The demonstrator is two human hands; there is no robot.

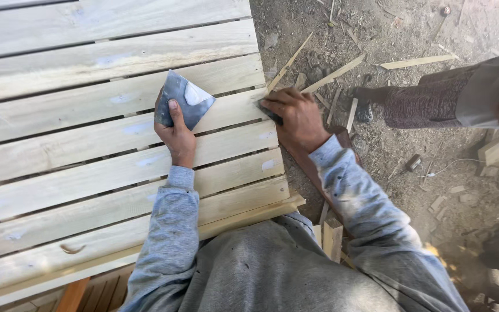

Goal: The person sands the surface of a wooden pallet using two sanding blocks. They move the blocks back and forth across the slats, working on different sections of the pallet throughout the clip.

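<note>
Grey sandpaper sheet [183, 106] lay pinned under our left hand [175, 134], right hand [297, 118] pinching a dark piece [268, 111] at the slat end [261, 107]; splinters looked likely there.

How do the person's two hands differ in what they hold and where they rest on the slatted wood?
The left hand presses a folded grey sheet of sandpaper flat on a slat, well in from the edge; the right hand sits at the slats' end, over the edge of the slatted panel. The sandpaper is broad and plain to see; the small dark thing under the right fingers is mostly hidden. Both hands lie palm down, in grey sleeves.
</note>
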